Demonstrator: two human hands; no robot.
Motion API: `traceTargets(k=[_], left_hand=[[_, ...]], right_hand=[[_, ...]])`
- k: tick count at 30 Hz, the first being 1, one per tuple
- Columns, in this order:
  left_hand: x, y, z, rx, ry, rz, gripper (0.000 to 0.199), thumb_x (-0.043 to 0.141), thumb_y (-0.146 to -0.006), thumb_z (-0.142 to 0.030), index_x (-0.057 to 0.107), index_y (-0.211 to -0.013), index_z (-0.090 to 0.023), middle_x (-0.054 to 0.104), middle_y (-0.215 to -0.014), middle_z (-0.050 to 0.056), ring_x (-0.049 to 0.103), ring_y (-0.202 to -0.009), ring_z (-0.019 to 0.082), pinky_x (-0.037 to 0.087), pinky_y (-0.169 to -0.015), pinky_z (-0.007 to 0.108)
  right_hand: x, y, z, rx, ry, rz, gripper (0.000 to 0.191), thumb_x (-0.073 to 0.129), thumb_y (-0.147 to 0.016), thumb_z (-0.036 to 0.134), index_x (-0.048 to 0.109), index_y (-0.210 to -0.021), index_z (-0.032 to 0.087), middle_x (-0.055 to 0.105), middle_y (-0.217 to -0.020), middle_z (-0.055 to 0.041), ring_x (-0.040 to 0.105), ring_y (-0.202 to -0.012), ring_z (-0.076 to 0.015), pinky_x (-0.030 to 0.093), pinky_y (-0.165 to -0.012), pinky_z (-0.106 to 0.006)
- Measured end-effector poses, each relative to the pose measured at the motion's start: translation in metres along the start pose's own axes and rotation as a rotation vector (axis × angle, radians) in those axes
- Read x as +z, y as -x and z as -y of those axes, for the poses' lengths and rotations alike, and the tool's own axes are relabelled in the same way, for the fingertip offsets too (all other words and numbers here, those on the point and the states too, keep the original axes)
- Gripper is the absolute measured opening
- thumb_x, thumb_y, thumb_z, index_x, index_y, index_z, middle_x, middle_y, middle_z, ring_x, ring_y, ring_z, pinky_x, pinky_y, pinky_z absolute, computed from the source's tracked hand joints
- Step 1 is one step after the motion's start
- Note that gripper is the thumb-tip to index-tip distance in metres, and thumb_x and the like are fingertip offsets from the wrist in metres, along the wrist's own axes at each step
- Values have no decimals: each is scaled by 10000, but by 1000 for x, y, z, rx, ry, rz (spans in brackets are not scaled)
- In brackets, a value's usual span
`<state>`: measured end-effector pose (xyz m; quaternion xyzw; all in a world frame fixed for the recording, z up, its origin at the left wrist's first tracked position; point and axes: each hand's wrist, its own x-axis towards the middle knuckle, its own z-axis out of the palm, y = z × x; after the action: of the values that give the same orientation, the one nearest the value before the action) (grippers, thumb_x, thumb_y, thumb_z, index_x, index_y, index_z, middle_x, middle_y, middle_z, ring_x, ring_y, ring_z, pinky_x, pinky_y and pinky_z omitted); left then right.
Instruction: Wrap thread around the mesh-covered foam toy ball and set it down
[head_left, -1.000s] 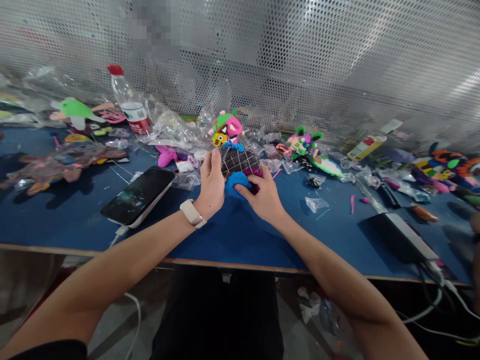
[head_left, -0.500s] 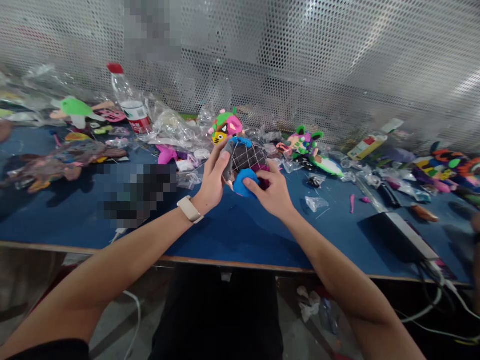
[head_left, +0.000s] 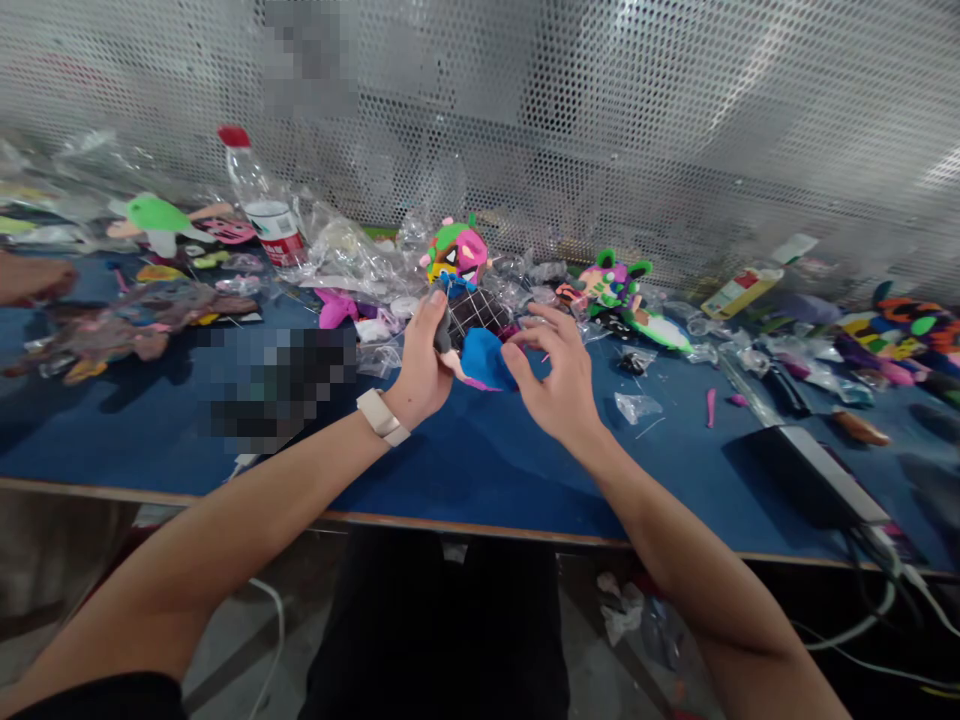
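My left hand (head_left: 420, 358) grips the side of a dark clay piece scored with a white grid (head_left: 478, 313). A blue clay patch (head_left: 484, 360) lies along the lower edge of that piece, with a thin pink edge showing under it. My right hand (head_left: 555, 375) is open with spread fingers, its thumb close beside the blue patch. Just beyond the grid piece stands a clay figure with a pink, green and yellow head (head_left: 457, 252). The left fingers hide part of the grid piece.
The blue worktable (head_left: 480, 480) is crowded with plastic bags, clay figures and a red-capped bottle (head_left: 259, 195) against a perforated metal panel (head_left: 600, 130). A blurred-out rectangular object (head_left: 277, 390) lies at left, a black box (head_left: 810, 475) at right, and another person's hand (head_left: 30, 280) at the far left.
My right hand has let go of the blue clay and moved right, its fingers spreading. The grid piece has turned in my left hand, and the blue patch now lies flatter.
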<state>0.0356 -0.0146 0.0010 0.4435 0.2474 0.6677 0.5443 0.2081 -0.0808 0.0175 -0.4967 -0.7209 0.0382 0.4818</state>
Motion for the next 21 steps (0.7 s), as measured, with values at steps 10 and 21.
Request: traceTargets(k=[10,21], left_hand=[[8,8,-9,-360,335,-93,402,609,-1057,-578,769,-1010,-212,823,-956,83,786,-1229,306,647,-1079,421],[9,7,-12,-325,326,-119,365,633,-1054,-565,755,-992,-227,834,-1073,86,718,-1387,333,612,-1162,470]], right_hand=[[20,15,12,-439,287,429,780,526,-1129,410,208,-1804,185,332,-1850,-135,289,-1736,-305,229,-1436,-583],[27,21,4,-433,284,419,1108,607,-1103,468,-255,-1765,250,68,-1903,-121,105,-1765,-339,238,-1426,-634]])
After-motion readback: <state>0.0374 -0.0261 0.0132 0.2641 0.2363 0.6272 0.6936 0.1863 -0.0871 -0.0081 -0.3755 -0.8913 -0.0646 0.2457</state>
